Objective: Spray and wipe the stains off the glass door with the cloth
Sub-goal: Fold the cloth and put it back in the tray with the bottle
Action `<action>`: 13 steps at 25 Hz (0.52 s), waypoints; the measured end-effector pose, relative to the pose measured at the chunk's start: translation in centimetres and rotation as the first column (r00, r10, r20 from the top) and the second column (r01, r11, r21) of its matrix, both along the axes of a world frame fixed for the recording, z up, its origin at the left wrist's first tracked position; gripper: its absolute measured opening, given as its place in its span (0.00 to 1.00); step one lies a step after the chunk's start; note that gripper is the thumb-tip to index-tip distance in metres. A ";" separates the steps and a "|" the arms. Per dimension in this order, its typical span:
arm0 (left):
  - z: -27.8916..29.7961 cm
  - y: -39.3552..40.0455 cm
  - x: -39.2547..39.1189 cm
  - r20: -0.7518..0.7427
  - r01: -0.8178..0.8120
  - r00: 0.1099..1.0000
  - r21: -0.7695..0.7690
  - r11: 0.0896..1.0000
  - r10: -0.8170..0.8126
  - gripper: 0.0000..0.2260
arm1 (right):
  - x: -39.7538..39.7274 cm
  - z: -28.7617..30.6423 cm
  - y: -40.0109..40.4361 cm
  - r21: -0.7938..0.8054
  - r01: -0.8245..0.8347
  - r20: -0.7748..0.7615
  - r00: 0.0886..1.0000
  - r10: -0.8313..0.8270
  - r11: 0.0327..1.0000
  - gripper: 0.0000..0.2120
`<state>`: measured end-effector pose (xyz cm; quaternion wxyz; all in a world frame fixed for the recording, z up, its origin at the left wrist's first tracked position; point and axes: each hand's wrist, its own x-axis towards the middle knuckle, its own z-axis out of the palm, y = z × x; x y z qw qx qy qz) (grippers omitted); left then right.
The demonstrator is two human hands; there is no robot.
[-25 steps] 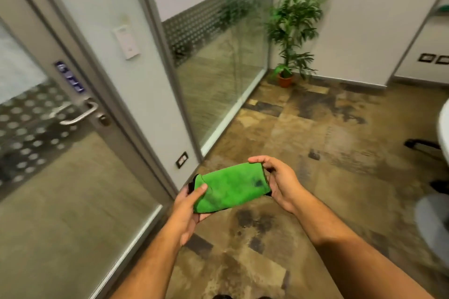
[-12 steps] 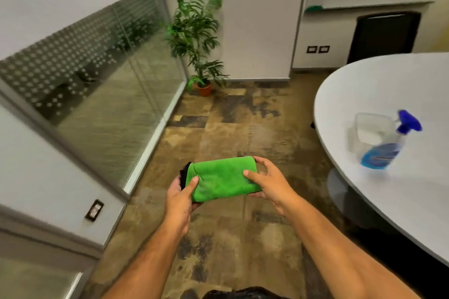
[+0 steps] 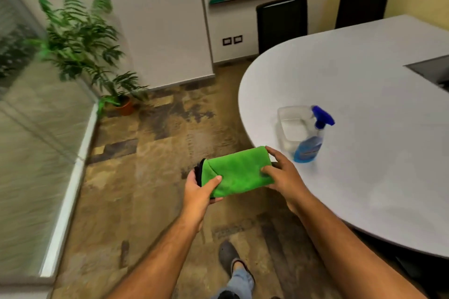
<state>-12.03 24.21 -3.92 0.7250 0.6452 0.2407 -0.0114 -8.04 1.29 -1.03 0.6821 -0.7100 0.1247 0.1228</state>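
Observation:
A folded green cloth (image 3: pixel 239 171) with a dark underside is held flat between both hands above the floor. My left hand (image 3: pixel 198 192) grips its left end, thumb on top. My right hand (image 3: pixel 283 173) grips its right end, close to the table's edge. A spray bottle (image 3: pixel 311 142) with blue liquid and a blue trigger head stands on the white table (image 3: pixel 364 104), just right of my right hand. The glass wall (image 3: pixel 36 148) runs along the left; the door itself is out of view.
A clear plastic container (image 3: pixel 290 124) sits behind the bottle. A potted plant (image 3: pixel 82 43) stands in the far left corner. Two dark chairs (image 3: pixel 281 22) are behind the table. My shoe (image 3: pixel 228 256) is on the tiled floor below my arms.
The view has swung right, away from the door with its handle and toward the table. The bottle and container are now close to my right hand. Both hands still hold the cloth.

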 end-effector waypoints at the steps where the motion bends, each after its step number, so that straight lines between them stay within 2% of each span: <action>1: -0.2 -0.7 2.1 -0.001 0.029 1.000 0.000 1.000 -0.029 0.16 | 1.3 0.0 -1.0 -0.050 0.005 0.012 1.000 -0.004 0.999 0.31; 5: -0.8 -3.5 11.9 -0.020 0.096 0.995 0.021 0.995 -0.096 0.16 | 7.3 1.5 -4.1 -0.227 0.037 0.036 0.999 -0.029 0.973 0.33; 10: 0.0 -5.9 20.3 0.112 0.130 0.983 0.112 0.985 -0.143 0.15 | 13.1 5.7 -6.0 -0.253 0.061 0.094 0.995 -0.039 0.965 0.32; 13: 1.9 -7.6 24.1 0.217 0.165 0.960 0.067 0.984 -0.176 0.17 | 17.1 9.0 -8.7 -0.308 0.035 0.138 0.990 0.009 0.951 0.33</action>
